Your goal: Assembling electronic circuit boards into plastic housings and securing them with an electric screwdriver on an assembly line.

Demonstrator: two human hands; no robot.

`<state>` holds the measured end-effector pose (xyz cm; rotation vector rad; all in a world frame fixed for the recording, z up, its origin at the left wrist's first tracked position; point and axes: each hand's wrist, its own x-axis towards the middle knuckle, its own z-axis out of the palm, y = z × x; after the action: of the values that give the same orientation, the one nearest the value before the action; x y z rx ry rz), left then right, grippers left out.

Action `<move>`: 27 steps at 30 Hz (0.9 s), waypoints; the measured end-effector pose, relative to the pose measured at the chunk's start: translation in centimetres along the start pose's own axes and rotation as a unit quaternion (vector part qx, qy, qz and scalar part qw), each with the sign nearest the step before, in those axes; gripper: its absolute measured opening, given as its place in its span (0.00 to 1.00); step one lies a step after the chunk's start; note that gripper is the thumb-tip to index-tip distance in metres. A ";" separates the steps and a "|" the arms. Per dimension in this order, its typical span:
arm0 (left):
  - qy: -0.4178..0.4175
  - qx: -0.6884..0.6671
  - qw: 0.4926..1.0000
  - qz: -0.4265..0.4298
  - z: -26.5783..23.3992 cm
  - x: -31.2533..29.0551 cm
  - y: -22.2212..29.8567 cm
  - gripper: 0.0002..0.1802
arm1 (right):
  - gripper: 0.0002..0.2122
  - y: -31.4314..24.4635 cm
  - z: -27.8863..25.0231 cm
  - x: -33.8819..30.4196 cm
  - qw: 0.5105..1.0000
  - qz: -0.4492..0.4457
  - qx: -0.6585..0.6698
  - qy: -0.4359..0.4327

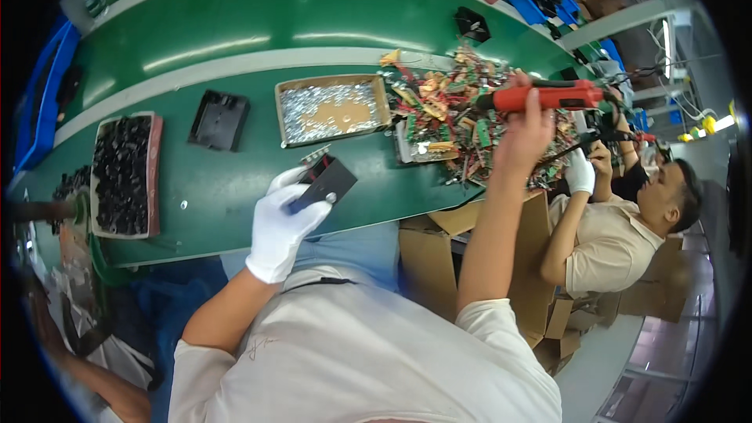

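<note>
1. Left hand, white-gloved, just left of the frame's centre: grip closed on a black, box-shaped plastic case, held tilted above the table. Narrow pale strip at the case's upper edge; whether attached, cannot tell.
2. Right hand, bare, right of centre: grip wrapped around a red, cylindrical power tool, which lies near-level across the frame.
3. Beneath the tool: heaped green circuit boards with red wires.
4. Upper centre: shallow brown cardboard tray of small silvery metal pieces. Left of it, open black plastic box on the green table.
5. Frame left: reddish-walled bin of small black parts.
6. Frame right: co-worker in a beige shirt, one hand white-gloved.
</note>
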<state>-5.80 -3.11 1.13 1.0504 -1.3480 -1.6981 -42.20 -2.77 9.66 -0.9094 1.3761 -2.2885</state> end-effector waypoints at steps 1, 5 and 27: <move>0.021 0.003 1.000 -0.005 -0.2 0.0 -0.2 0.17 | 0.14 -0.3 -0.1 0.1 0.987 -0.073 -0.140 0.040; 0.001 0.006 1.000 -0.001 0.6 0.3 0.2 0.16 | 0.08 -3.1 -1.7 -2.4 0.981 -0.161 0.111 -0.010; 0.036 0.015 0.999 -0.002 0.7 0.4 -1.1 0.15 | 0.13 -4.6 13.0 -13.0 0.834 -0.103 0.099 -0.532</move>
<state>-6.63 -3.03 0.09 1.1220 -1.3286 -1.6323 -23.62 -1.94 13.37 -1.8899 0.5337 -1.4663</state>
